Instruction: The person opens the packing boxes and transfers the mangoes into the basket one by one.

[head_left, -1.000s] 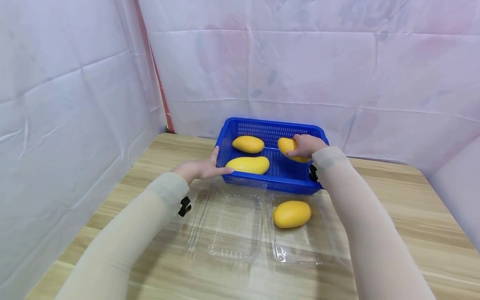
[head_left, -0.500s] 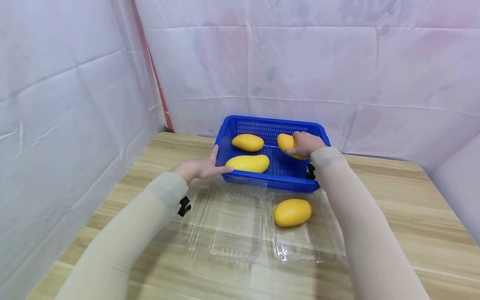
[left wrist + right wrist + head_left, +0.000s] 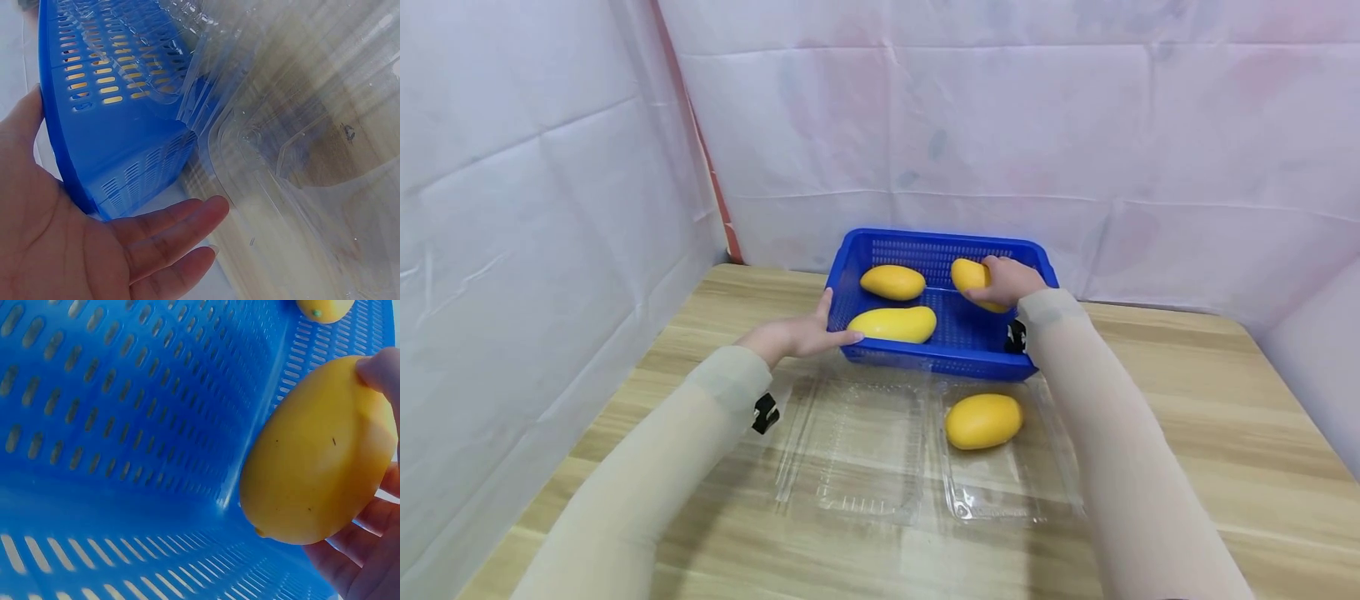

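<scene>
In the head view, my right hand grips a yellow mango at the right end of a blue slotted basket. The right wrist view shows the thumb and fingers wrapped round this mango. My left hand rests against the basket's near left corner, thumb at the rim. Its other fingers extend loosely beneath, seen in the left wrist view beside the basket wall. Two more mangoes lie in the basket's left part, one behind and a paler one in front.
Before the basket, a clear plastic clamshell box lies spread on the wooden table. One mango sits in its right half. Cloth sheeting hangs behind the table and along the left.
My right hand has raised its mango slightly, and the fruit now tilts more steeply. The left hand stays at the basket corner. The head view has shifted a little.
</scene>
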`<state>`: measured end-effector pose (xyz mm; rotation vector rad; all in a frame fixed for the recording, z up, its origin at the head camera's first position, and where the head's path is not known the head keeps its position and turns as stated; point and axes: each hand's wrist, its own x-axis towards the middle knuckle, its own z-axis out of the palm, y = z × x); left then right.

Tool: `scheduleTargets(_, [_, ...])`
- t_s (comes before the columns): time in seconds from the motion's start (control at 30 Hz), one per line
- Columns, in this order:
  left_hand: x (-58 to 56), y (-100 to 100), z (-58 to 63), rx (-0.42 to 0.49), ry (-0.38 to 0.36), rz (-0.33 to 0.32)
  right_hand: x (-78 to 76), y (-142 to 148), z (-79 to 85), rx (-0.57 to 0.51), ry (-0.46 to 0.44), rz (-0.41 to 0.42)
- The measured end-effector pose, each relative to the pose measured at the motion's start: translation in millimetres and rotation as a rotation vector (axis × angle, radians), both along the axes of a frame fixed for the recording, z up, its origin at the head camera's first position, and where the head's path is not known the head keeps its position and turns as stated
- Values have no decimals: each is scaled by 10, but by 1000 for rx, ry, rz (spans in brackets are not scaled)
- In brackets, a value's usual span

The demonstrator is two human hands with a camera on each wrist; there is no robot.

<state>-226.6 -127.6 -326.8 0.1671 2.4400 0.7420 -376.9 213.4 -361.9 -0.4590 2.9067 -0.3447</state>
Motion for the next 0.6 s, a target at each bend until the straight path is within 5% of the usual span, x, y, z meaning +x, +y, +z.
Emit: scheduleTargets(0.6, [-2, 6, 15, -28, 17, -8, -29, 20, -23, -44, -35, 51])
